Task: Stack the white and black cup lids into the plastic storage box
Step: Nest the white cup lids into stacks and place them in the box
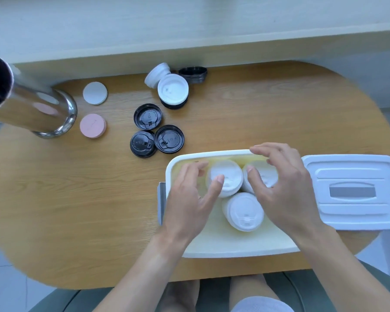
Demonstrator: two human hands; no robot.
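**White lids settled in the box, black ones still waiting**

I had both hands over the plastic storage box (173, 167), which sat at the near right of the wooden table (77, 210). My left hand (189, 199) hung over the far-left white stack (229, 176), fingers spread and loose, the thumb tip just at its top. My right hand (284, 188) arched over the far-right white stack (268, 174), fingers curled but gripping nothing that I could make out; whether the fingertips touched that lid I cannot tell. A third white stack (243, 212) stood nearer me, pressed between the other two, I judge so that the three would nest tightly and leave room for more.

The box's lid (351, 192) lay flat just to the right, out of the way while I filled.

Still left on the table, farther and to the left: three black lids (157, 134) lying singly in a cluster, a white lid on a dark stack (172, 91), a tipped white stack (155, 74) and a black stack (194, 74) at the far edge. Two round coasters (94, 109), white and pink, and a steel tumbler (32, 104) stood far left, no part of the job.
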